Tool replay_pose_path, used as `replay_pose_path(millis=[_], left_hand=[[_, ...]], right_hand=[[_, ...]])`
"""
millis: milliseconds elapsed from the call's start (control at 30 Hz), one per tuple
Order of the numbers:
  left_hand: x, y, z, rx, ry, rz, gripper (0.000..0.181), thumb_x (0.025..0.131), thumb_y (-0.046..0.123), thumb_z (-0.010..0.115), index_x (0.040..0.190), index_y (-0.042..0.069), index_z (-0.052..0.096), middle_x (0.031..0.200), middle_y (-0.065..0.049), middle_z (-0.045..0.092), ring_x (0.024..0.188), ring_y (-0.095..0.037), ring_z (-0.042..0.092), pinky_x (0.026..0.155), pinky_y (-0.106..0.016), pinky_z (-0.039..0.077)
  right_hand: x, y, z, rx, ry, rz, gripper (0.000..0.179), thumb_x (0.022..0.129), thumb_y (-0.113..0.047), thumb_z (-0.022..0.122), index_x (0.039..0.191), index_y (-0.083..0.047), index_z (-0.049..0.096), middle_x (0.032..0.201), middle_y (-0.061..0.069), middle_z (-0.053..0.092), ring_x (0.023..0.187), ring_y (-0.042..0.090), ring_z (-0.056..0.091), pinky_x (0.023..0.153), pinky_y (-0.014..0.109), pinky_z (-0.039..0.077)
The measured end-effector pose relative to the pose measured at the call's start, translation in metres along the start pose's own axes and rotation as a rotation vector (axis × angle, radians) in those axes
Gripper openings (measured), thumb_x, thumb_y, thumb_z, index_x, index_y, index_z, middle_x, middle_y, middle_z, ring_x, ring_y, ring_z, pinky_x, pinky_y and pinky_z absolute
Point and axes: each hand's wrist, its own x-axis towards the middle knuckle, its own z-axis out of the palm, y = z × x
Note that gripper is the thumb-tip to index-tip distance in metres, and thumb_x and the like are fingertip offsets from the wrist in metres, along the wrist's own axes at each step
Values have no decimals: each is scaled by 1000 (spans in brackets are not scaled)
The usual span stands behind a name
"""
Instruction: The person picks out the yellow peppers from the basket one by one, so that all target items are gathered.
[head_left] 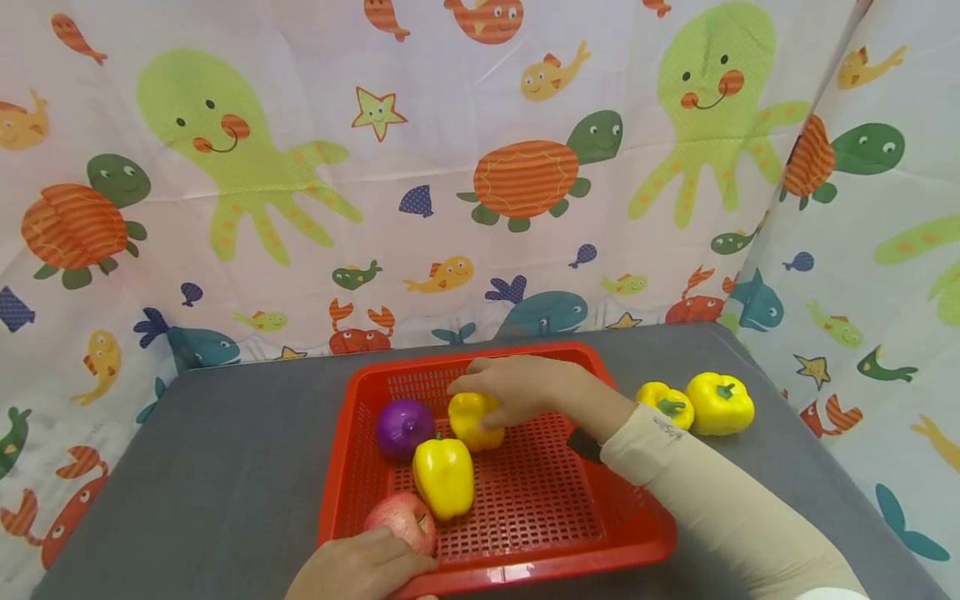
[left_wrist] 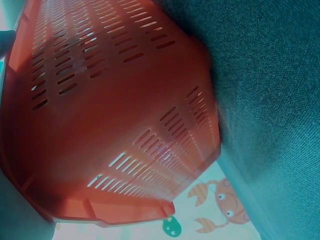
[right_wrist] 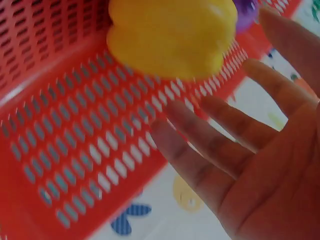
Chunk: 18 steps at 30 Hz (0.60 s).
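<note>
The right hand (head_left: pixel 521 387) has its fingers spread wide around a yellow pepper (head_left: pixel 467 421) near their tips while the left hand (head_left: pixel 360 568) grips the red basket (head_left: pixel 577 560), so a careless sweep of those fingers could knock the pepper into the round purple vegetable (head_left: pixel 402 428) beyond them

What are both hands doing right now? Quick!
Left hand: closed, holding the edge of the red basket.
Right hand: open, by a yellow pepper.
</note>
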Motion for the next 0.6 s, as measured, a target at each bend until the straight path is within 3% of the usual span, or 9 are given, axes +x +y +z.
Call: replay_pose_path(millis=[267, 433, 600], left_hand=[[1, 0, 1, -1, 4, 13, 28, 93, 49, 66, 115, 32, 70, 92, 29, 60, 73, 11, 51, 68, -7, 45], [1, -2, 2, -6, 8, 33, 35, 89, 53, 71, 116, 31, 70, 94, 28, 61, 76, 11, 52, 70, -8, 46], [0, -3, 2, -20, 10, 28, 36, 88, 52, 72, 115, 30, 70, 95, 28, 62, 75, 11, 52, 71, -8, 46]], right_hand=[[20, -3, 21, -64, 39, -60, 48, 89, -30, 75, 135, -23, 64, 129, 4, 58, 110, 21, 56, 94, 39, 50], [21, -2, 27, -109, 10, -2, 54, 82, -32, 82, 132, -32, 63, 113, 2, 53, 97, 20, 53, 82, 37, 53], [20, -5, 30, -163, -42, 91, 61, 76, -23, 87, 129, -32, 58, 126, 9, 53, 96, 23, 57, 80, 43, 56]])
